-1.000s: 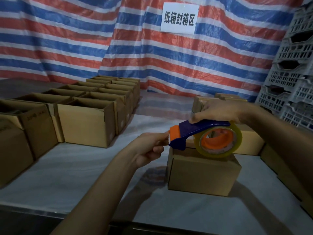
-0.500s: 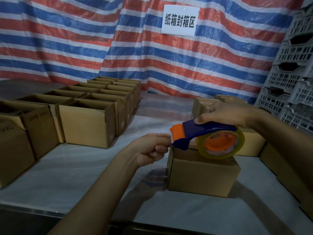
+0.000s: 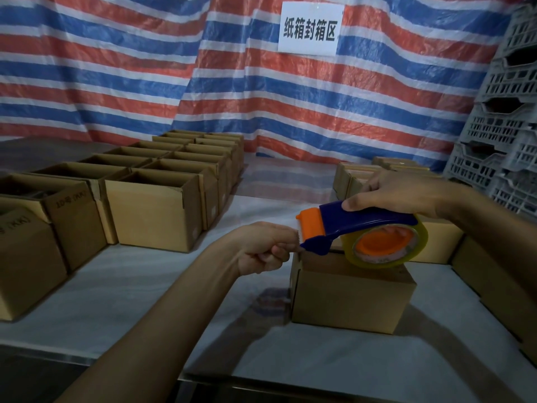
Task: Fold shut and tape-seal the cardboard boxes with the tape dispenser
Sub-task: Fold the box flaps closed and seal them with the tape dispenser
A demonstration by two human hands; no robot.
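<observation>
Tabletop [image 3: 145,301]: tape dispenser [image 3: 363,225] in right fingers [image 3: 357,203]

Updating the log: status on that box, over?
Right hand grips tape dispenser over closed box. Left hand pinches tape end at its blade. Nothing blocking.

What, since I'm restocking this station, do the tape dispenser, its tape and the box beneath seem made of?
Tape dispenser: probably moulded plastic, smooth, faintly shiny blue and orange. Tape: clear yellowish film, glossy; orange core shows through. Box: cardboard, matt brown, with creased folded edges.
</observation>
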